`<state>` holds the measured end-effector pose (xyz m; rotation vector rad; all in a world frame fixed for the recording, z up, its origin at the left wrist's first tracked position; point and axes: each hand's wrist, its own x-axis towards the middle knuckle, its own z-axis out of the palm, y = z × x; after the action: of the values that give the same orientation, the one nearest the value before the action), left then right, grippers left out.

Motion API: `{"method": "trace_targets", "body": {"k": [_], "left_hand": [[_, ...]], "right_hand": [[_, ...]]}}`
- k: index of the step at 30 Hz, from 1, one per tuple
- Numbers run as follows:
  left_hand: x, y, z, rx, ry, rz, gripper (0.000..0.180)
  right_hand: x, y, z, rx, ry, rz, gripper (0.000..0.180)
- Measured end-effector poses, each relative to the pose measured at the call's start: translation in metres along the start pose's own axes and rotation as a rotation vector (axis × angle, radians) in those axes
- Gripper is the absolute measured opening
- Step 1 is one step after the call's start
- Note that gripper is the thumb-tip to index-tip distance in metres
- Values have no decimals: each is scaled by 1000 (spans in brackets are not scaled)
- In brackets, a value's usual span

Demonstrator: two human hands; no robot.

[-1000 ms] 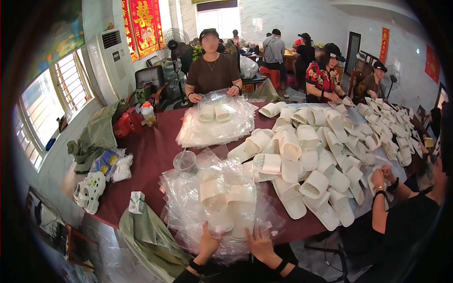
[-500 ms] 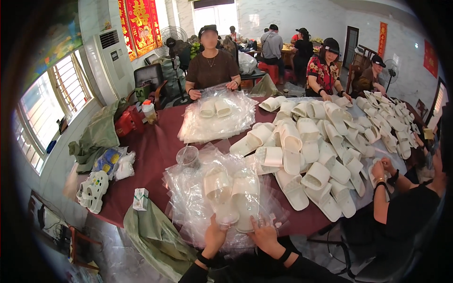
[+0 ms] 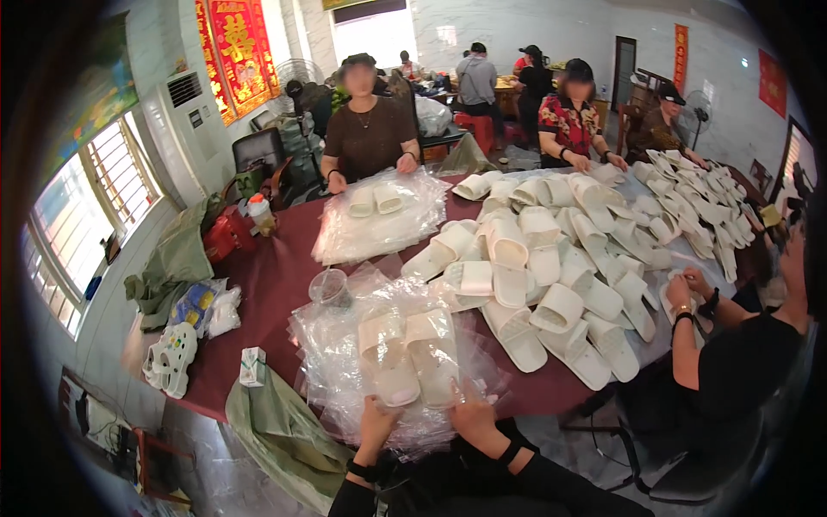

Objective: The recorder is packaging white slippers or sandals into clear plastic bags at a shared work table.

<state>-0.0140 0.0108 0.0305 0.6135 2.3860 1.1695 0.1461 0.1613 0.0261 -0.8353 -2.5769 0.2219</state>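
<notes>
Work in hand: a pair of white slippers lies on a stack of clear plastic bags on the dark red table, right in front of the person.
Left hand: the left hand is at the near edge of the bags, fingers curled on the plastic. It looks like it grips the bag, not the slippers.
Right hand: the right hand is just beside it, fingers spread a bit and pressing on the plastic by the heel of the right slipper. I cannot tell if it pinches the plastic or only rests on it.
Where the pair is: the two slippers lie side by side, toes pointing away. I cannot tell if they are inside the top bag or just on it.
Done so far: I think this pair is picked out and lined up on the bags.
Still to do: a lot, I think. A big pile of loose slippers covers the middle and right of the table with no bags on them.
Others: a person across the table has another pair on their own sheet of bags. A person on the right holds a slipper too.
Other things: a clear cup stands near the bags, and a small box sits at the table edge.
</notes>
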Motion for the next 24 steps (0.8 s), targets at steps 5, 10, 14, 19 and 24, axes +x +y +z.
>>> {"method": "trace_targets", "body": {"k": [5,10,14,19,24], "left_hand": [[11,-20,0,-62,65,-61,40],[11,-25,6,-206,64,-55,15],[4,0,-2,-304,-60,-150,17],[4,10,-16,-638,-243,-266,15],[-7,43,-23,-737,-337,-225,19]], "right_hand": [[-14,-23,-44,375,-71,-167,30],[4,-32,-76,467,263,-334,44],[26,-22,-49,267,45,-346,81],[26,-34,-34,151,-274,-390,101],[23,-37,-43,135,-254,-391,104]]}}
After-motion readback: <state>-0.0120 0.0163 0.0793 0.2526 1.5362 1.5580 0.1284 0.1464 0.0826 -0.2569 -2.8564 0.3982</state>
